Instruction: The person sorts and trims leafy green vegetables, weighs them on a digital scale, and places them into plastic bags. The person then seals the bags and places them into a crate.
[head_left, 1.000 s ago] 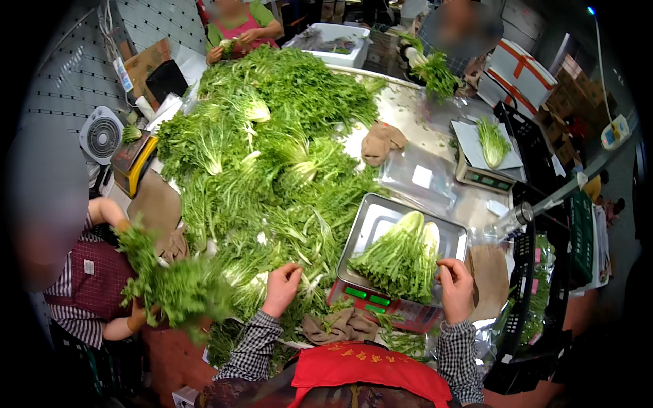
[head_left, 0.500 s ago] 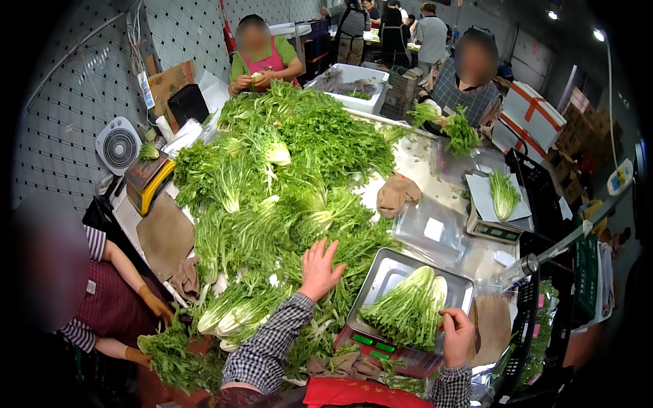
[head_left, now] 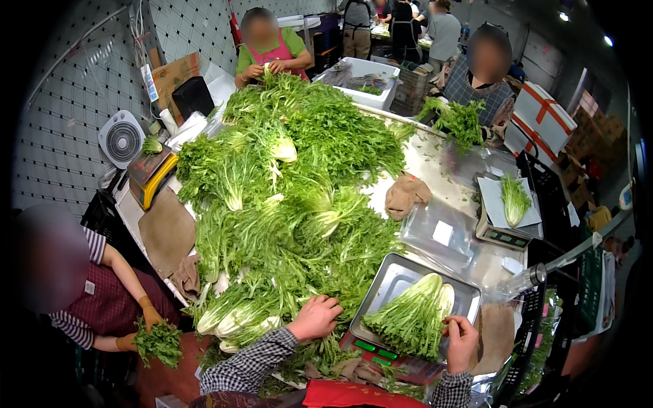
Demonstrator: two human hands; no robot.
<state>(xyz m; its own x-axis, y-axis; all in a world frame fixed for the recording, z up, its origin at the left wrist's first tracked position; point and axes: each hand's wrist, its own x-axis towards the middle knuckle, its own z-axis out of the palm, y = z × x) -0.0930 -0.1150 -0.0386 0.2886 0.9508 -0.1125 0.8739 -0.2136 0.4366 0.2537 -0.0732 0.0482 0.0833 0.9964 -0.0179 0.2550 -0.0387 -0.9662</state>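
Note:
A head of curly endive point(head_left: 415, 316) lies in the metal pan point(head_left: 386, 277) of a red scale point(head_left: 408, 365), its pale base toward the far right. My right hand point(head_left: 462, 340) is at the pan's right side, thumb and forefinger bent together beside the endive; whether they pinch a leaf is hidden. Left of the scale, my left hand point(head_left: 316, 318) rests low on the leaves, fingers together and curled, the thumb out of sight. Anything it grips is hidden. A large heap of endive point(head_left: 306, 177) covers the table's middle, with pale-based heads point(head_left: 238, 317) at its near left.
Plastic bags point(head_left: 439, 234), a brown cloth point(head_left: 407, 196) and a clear bottle point(head_left: 524, 280) lie beyond the scale. Another scale point(head_left: 503, 211) bears one endive. At left, a co-worker's gloved hands point(head_left: 146, 326) hold greens. Two more people handle greens across the table.
My left hand has come down and nearer, from spread fingers to curled ones at the leaves. My right hand stays beside the pan. The left co-worker's greens are lifted off the heap's edge.

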